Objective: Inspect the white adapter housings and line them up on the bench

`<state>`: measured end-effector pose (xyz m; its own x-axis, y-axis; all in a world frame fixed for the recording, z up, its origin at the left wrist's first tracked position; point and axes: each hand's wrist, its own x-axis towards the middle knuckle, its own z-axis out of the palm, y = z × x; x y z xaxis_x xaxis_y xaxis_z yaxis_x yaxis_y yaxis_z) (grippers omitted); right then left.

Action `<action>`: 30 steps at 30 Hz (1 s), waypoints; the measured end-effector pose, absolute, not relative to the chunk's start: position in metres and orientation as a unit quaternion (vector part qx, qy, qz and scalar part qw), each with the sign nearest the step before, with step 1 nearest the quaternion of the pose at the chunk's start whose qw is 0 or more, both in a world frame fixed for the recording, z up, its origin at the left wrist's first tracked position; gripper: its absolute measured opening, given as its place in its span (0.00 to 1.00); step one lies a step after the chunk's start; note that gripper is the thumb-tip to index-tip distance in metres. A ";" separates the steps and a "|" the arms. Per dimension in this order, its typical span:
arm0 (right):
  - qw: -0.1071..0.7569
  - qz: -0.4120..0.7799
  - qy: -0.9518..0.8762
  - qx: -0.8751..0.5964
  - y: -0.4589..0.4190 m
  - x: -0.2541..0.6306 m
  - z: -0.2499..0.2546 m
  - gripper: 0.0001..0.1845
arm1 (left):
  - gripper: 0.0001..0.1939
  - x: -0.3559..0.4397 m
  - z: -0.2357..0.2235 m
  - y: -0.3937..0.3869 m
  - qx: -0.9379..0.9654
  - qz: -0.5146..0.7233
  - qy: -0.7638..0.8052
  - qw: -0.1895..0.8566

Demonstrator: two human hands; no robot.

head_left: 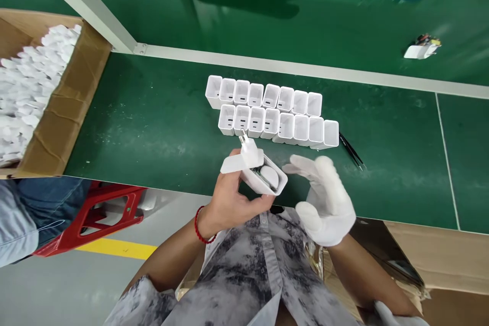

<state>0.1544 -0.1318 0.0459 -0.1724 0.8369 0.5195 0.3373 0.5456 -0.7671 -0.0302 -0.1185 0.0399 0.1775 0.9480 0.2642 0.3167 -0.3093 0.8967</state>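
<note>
My bare left hand [229, 198] grips a white charger housing [263, 179] that lies tilted, its open end showing a round part inside. A white plug cover with two pins [246, 155] rests partly on its top. My right hand [324, 198], in a white glove, hovers just right of the housing with fingers apart and nothing in it. On the green table beyond stand two rows of several empty white housings [273, 112], open ends up.
Black tweezers [351, 152] lie right of the rows. A cardboard box of white plug parts [28, 91] sits at the left. One lone charger part [422, 48] lies far right. Another cardboard box [439, 260] is at my right; a red stool [103, 214] stands below left.
</note>
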 end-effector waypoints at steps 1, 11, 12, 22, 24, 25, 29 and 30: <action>0.490 0.238 -0.730 -0.413 -0.131 0.154 0.047 0.33 | 0.23 -0.030 0.041 -0.117 0.688 0.440 0.464 0.344; 0.515 0.575 -0.395 -0.498 -0.116 0.143 0.058 0.23 | 0.43 -0.028 0.061 -0.112 0.736 0.440 0.344 0.383; 0.531 0.609 -0.358 -0.469 -0.113 0.146 0.059 0.22 | 0.42 -0.029 0.060 -0.112 0.728 0.446 0.341 0.394; 0.539 0.688 -0.220 -0.433 -0.102 0.154 0.069 0.16 | 0.26 -0.026 0.051 -0.112 0.697 0.427 0.395 0.420; 0.527 0.670 -0.258 -0.455 -0.103 0.154 0.066 0.19 | 0.22 -0.027 0.050 -0.111 0.700 0.417 0.398 0.422; 0.517 0.634 -0.306 -0.486 -0.103 0.155 0.065 0.21 | 0.19 -0.028 0.049 -0.110 0.705 0.405 0.401 0.423; 0.463 0.334 -0.535 -0.623 -0.101 0.170 0.063 0.21 | 0.14 -0.025 0.042 -0.105 0.766 0.316 0.372 0.418; 0.442 0.242 -0.594 -0.627 -0.098 0.176 0.065 0.19 | 0.14 -0.023 0.040 -0.102 0.793 0.285 0.348 0.412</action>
<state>0.1759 -0.0980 0.0653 0.1771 0.9588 0.2223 0.5311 0.0971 -0.8417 -0.0231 -0.1024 0.0403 0.5950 0.7863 0.1662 0.3165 -0.4193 0.8509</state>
